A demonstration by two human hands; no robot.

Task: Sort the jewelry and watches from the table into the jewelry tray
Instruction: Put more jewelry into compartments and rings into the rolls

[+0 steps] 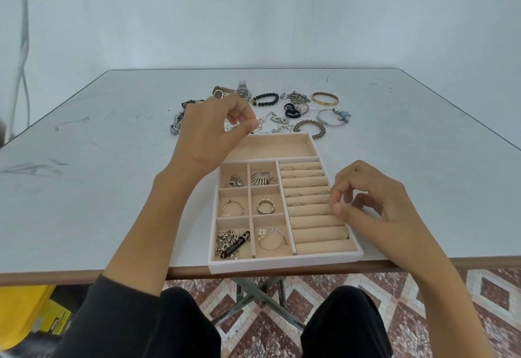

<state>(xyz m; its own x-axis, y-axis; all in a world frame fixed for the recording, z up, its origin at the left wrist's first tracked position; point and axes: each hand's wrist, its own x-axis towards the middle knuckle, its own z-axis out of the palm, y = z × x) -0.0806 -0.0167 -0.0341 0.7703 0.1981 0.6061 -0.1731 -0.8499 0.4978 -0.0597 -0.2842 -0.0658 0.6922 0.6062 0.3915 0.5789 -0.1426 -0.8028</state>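
Head view: the left hand (214, 132) pinches its fingertips together over the loose jewelry (293, 115) on the table (98, 188), behind the jewelry tray (282, 264). The right hand (366, 202) pinches at the ring rolls (313, 221). I cannot tell if either holds a piece. Any ring should be pushed fully into its slot.

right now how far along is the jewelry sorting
About halfway. Done: all six small compartments of the tray hold pieces, and rings sit in the ring rolls. In hand: the right hand is at the ring rolls, the left hand hovers above its far end, fingers pinched; any held piece is too small to tell. Left: the long compartment is empty; the silver watch, bead bracelet and gold bangle lie on the table.
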